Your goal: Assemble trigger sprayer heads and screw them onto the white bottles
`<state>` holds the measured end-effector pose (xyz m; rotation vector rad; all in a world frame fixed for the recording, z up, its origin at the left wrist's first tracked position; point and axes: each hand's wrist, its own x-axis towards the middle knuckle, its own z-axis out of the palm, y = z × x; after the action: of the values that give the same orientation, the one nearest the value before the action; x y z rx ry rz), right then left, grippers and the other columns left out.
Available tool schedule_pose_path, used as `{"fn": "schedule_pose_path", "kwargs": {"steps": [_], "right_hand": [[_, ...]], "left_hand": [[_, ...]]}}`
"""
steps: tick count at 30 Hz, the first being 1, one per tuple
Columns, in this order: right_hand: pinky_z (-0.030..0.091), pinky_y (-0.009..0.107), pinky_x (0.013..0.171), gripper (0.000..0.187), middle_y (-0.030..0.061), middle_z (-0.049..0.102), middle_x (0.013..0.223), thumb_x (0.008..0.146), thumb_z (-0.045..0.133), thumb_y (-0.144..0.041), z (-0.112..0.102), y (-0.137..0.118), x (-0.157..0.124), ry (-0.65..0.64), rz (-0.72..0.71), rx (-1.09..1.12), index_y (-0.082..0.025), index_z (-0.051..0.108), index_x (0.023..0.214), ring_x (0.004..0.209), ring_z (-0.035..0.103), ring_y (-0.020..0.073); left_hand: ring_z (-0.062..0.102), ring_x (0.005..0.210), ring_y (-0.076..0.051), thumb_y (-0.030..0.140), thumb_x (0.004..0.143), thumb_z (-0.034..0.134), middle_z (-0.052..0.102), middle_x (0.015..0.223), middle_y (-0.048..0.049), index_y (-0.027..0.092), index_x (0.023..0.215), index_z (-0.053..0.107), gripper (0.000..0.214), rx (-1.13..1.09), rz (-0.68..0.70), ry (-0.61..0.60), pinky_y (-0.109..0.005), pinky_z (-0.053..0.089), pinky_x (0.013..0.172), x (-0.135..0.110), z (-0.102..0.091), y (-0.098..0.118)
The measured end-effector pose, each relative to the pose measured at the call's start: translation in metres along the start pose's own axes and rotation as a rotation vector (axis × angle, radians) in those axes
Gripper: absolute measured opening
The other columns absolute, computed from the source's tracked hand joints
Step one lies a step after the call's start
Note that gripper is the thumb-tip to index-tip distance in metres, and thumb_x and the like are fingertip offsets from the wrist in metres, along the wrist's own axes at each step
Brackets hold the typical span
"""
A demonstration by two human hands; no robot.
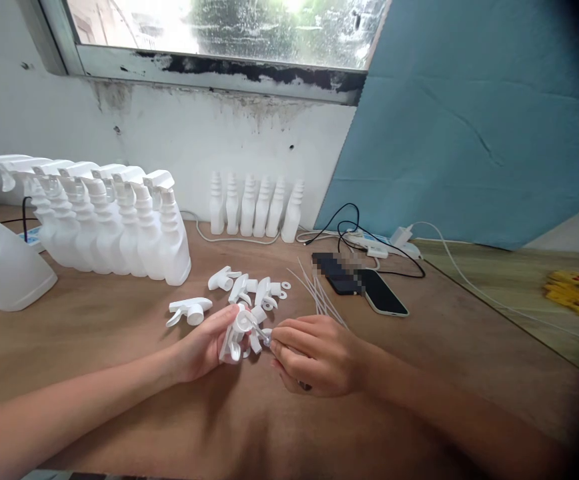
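Note:
My left hand [203, 348] is closed round a white trigger spray head [235, 337], its round collar turned up toward me. My right hand [319, 353] is closed on a slim, shiny tool [260, 331] whose far end reaches the collar. Most of that tool is hidden by the fingers, so its kind is unclear. Just beyond my hands lie more loose spray heads [242, 289], with one spray head [190, 310] off to the left. Small white washers [283, 295] rest beside them. Thin white tubes [319, 293] lie past my right hand.
Several white bottles fitted with spray heads [129, 233] stand in a row at the left, near another large bottle [7, 267]. Slim white bottles [264, 207] line the wall. Two phones [383, 292], black cables [354, 227] and a power strip [394, 247] sit at the right.

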<state>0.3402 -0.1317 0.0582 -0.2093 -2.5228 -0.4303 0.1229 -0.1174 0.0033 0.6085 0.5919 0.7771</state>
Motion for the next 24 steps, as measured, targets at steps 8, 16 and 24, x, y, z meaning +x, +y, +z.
{"fn": "schedule_pose_path", "kwargs": {"steps": [8, 16, 24], "right_hand": [[0.043, 0.022, 0.059, 0.013, 0.0057, 0.064, 0.079, 0.087, 0.050, -0.012, -0.006, 0.004, 0.004, 0.105, 0.162, 0.313, -0.016, 0.051, 0.099, 0.067, 0.059, 0.0112], [0.043, 0.021, 0.061, 0.009, 0.0049, 0.065, 0.082, 0.089, 0.052, -0.014, -0.007, 0.007, 0.002, 0.089, 0.245, 0.362, -0.016, 0.052, 0.097, 0.069, 0.059, 0.0099], [0.025, 0.029, 0.051, 0.007, 0.0019, 0.060, 0.072, 0.085, 0.054, -0.017, 0.004, -0.013, 0.004, -0.068, -0.037, -0.095, -0.017, 0.053, 0.078, 0.057, 0.045, 0.0119]], "left_hand": [[0.049, 0.059, -0.011, 0.034, 0.085, 0.059, 0.053, 0.068, -0.0008, 0.016, 0.087, 0.055, 0.019, 0.065, 0.037, -0.100, -0.023, 0.037, 0.058, -0.003, 0.003, 0.001], [0.050, 0.064, -0.012, 0.032, 0.086, 0.059, 0.052, 0.076, -0.0029, 0.015, 0.090, 0.054, 0.018, 0.117, 0.057, -0.100, -0.022, 0.037, 0.058, -0.002, -0.002, -0.001], [0.052, 0.065, -0.012, 0.039, 0.088, 0.056, 0.054, 0.076, -0.0021, 0.016, 0.092, 0.054, 0.023, 0.077, 0.073, -0.038, -0.022, 0.040, 0.058, 0.000, -0.001, -0.002]]}}
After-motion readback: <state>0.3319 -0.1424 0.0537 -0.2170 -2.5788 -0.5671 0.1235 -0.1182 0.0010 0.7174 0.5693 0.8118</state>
